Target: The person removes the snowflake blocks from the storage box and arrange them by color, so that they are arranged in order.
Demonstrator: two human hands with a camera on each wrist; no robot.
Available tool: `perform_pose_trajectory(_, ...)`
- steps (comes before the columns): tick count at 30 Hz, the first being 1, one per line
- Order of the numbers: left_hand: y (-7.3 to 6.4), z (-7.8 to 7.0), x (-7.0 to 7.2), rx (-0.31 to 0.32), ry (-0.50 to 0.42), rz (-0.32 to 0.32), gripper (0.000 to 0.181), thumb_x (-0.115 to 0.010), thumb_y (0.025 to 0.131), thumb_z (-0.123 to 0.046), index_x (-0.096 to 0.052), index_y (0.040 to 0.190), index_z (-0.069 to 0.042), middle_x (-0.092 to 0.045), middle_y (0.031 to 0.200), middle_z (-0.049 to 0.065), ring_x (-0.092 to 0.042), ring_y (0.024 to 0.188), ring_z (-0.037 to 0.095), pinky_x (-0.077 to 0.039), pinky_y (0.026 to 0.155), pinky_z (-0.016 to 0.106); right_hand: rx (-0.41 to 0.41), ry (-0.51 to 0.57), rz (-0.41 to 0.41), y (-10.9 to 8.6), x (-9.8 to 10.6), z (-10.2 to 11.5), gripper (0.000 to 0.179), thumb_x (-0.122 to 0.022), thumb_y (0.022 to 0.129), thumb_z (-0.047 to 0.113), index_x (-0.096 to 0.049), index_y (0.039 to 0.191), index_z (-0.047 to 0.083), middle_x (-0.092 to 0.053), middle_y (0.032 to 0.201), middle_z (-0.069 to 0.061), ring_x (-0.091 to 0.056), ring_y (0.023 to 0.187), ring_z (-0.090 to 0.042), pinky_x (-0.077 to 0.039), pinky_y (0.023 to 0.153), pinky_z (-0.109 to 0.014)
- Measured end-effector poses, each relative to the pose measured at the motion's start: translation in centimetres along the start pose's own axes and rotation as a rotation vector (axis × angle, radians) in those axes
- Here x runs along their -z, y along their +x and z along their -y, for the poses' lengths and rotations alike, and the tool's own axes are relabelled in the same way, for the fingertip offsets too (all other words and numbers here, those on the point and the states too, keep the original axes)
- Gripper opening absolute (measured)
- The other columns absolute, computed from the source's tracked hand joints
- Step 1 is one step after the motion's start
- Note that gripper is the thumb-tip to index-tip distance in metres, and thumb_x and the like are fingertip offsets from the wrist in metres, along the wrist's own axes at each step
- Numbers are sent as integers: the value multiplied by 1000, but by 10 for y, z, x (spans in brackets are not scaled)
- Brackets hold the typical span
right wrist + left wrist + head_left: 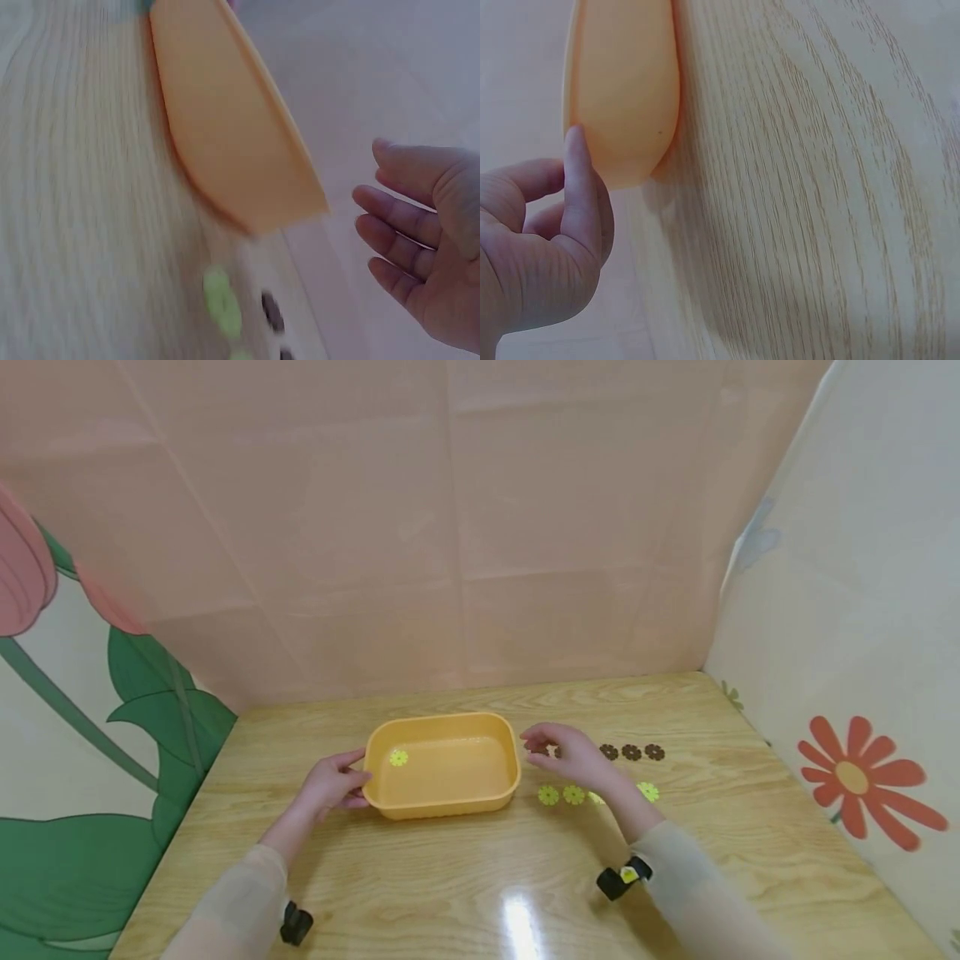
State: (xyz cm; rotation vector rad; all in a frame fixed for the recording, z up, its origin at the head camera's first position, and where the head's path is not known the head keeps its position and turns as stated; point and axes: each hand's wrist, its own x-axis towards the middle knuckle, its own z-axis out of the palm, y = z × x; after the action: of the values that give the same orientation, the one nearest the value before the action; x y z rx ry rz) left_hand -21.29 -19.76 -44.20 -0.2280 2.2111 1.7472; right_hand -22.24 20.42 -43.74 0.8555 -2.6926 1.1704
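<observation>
A yellow-orange plastic basin [442, 810] stands on the wooden table, with one yellow-green flower-shaped piece [398, 758] inside it near the left end. My left hand [335, 785] holds the basin's left end, thumb at the rim; the left wrist view also shows this hand [551, 232] against the basin's end wall [626, 90]. Just off the right end hovers my right hand [566, 753], its fingers loosely bent. In the right wrist view, nothing shows between the thumb and fingers of this hand [427, 240], which is apart from the basin [225, 120].
Right of the basin lies a row of yellow-green flower pieces [573, 795], partly hidden by my right forearm. Behind it runs a row of dark brown flower pieces [632, 752], some covered by the hand. A pink sheet [450, 568] hangs at the table's back edge.
</observation>
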Motion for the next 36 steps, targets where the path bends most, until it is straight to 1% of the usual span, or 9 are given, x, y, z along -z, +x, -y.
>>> perform_pose_trajectory(4,1,1,1,-1,3,0,57,-61,95,2,-40,148,4,-55,89,16,-60,63,15,-63,60,31,95,-17,69,26,-22,20,32,-72,92,14,-65,119,-1,-70,105,-8,-65,98,-25,-56,89,-48)
perform_pose_trajectory(9,2,2,1,2,4,1,58,-62,95,1,-39,148,4,-55,91,17,-61,64,15,-63,60,31,128,-63,146,53,-56,31,31,-72,92,15,-66,119,1,-69,107,-7,-64,101,-23,-54,93,-40)
perform_pose_trajectory(12,3,2,2,4,5,-1,58,-62,95,1,-39,148,4,-56,92,17,-61,64,15,-63,60,31,135,-105,189,65,-75,35,33,-72,92,16,-65,120,1,-69,109,-8,-64,103,-23,-53,95,-40)
perform_pose_trajectory(15,4,3,2,0,1,-3,58,-62,95,2,-40,148,4,-57,93,18,-62,64,15,-63,59,31,115,-148,224,76,-92,37,36,-72,92,19,-65,123,3,-69,114,-7,-62,108,-23,-50,99,-40)
perform_pose_trajectory(18,5,5,2,-9,-8,-2,57,-61,94,3,-40,147,5,-57,91,18,-62,63,15,-63,59,30,74,-174,251,85,-106,40,39,-71,93,23,-64,126,5,-66,121,-6,-60,113,-23,-48,102,-39)
perform_pose_trajectory(21,5,5,2,-17,-15,1,57,-61,94,3,-40,147,6,-56,89,17,-61,62,14,-63,59,30,48,-180,265,95,-118,43,42,-71,93,25,-63,130,6,-64,127,-7,-57,119,-24,-45,107,-38)
perform_pose_trajectory(28,3,4,1,-12,-32,-4,57,-62,93,4,-42,147,5,-57,86,16,-61,60,14,-63,59,31,0,-218,286,114,-139,51,49,-71,93,27,-59,136,7,-58,136,-7,-48,130,-26,-34,115,-39)
perform_pose_trajectory(32,4,4,3,-20,-28,10,57,-61,93,4,-40,147,6,-57,85,15,-61,60,14,-63,59,30,-15,-238,294,120,-149,54,52,-73,91,26,-58,136,5,-58,136,-9,-48,131,-27,-33,116,-37)
perform_pose_trajectory(36,4,4,3,-24,-22,13,57,-61,94,4,-40,147,6,-58,85,15,-61,61,14,-62,58,29,-28,-230,311,122,-158,56,55,-74,90,26,-56,138,5,-57,138,-10,-47,132,-27,-32,117,-36)
